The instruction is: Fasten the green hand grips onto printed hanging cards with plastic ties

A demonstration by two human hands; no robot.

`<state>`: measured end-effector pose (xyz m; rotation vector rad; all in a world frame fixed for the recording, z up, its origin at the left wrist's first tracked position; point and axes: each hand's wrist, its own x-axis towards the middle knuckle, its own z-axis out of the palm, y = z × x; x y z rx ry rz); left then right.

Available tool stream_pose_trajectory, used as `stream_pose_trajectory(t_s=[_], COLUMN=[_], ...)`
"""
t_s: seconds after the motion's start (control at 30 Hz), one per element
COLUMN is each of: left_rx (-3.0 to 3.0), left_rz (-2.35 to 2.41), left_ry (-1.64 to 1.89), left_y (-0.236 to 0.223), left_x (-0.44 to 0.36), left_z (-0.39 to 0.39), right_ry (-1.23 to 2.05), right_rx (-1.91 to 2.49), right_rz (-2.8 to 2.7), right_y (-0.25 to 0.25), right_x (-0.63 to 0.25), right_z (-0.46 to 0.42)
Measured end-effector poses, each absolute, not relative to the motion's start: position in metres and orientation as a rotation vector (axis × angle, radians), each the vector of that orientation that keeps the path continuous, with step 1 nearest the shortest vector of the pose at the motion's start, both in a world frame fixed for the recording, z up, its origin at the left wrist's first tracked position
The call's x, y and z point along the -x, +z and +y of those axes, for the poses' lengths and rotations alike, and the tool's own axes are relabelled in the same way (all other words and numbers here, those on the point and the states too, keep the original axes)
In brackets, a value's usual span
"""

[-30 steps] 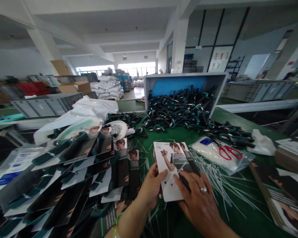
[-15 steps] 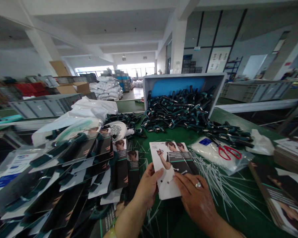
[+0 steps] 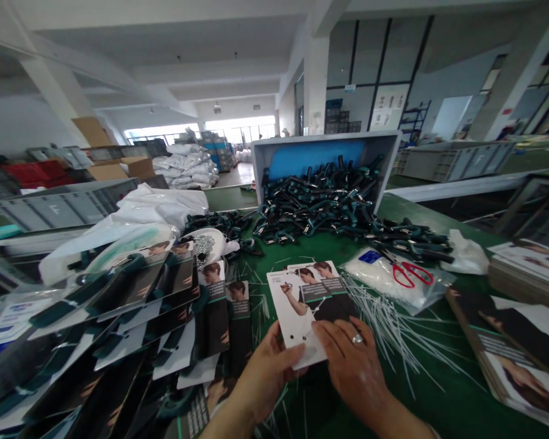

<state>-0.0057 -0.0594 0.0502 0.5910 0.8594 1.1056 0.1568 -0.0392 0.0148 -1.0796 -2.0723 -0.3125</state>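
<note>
My left hand [image 3: 269, 366] grips the lower left of a printed backing card [image 3: 281, 308], its thumb lying on the front near the bottom edge. The fingers of my right hand [image 3: 354, 363] are closed at the card's lower right side, pressing on it. Small dark holes show in the card's white lower part. A white cable tie [image 3: 318, 303] crosses the card near its middle. More printed cards [image 3: 329, 283] lie fanned behind it. What is under my right palm is hidden.
Left are stacked cards with green-handled tools [image 3: 132, 268] attached. A tipped grey crate [image 3: 396, 164] spills similar tools [image 3: 320, 207]. Loose cable ties [image 3: 388, 323], a plastic bag [image 3: 361, 265], red-handled scissors [image 3: 412, 274] and card stacks [image 3: 521, 360] lie to the right. A white bowl [image 3: 219, 244] holds small metal pieces.
My left thumb has slid down the card towards its lower edge. My right hand remains at the card's right side. The cards behind show more fanned out, and the whole view has shifted slightly.
</note>
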Motion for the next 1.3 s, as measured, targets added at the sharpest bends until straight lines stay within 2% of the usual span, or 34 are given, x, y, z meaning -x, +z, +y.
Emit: stream_pose_trajectory(t_s=[0.13, 0.3, 0.37, 0.57, 0.73, 0.93, 1.3], left_rx=[-0.585, -0.631, -0.651, -0.684, -0.715, -0.783, -0.888], left_rz=[0.985, 1.097, 1.115, 1.086, 1.053, 0.738, 0.904], left_ry=[1.111, 1.073, 1.056, 1.028, 1.052, 1.016, 1.115], left_y=[0.049, 0.051, 0.051, 0.052, 0.054, 0.059, 0.055], left_x=[0.006, 0.007, 0.007, 0.01, 0.017, 0.03, 0.021], left_z=[-0.058, -0.058, -0.059, -0.059, -0.06, -0.071, -0.069], right_ry=[-0.021, 0.681, 0.853, 0.742, 0.811, 0.872, 0.25], right_rx=[1.044, 1.07, 1.102, 1.091, 1.169, 1.311, 1.046], right_rz=[-2.16, -2.164, -2.108, -2.096, -2.038, -1.955, -2.374], right_y=[0.024, 0.052, 0.06, 0.066, 0.068, 0.065, 0.064], right_x=[-0.168, -0.191, -0.193, -0.178, -0.176, -0.182, -0.195], right_z=[-0.039, -0.023, -0.012, 0.008, 0.002, -0.012, -0.028])
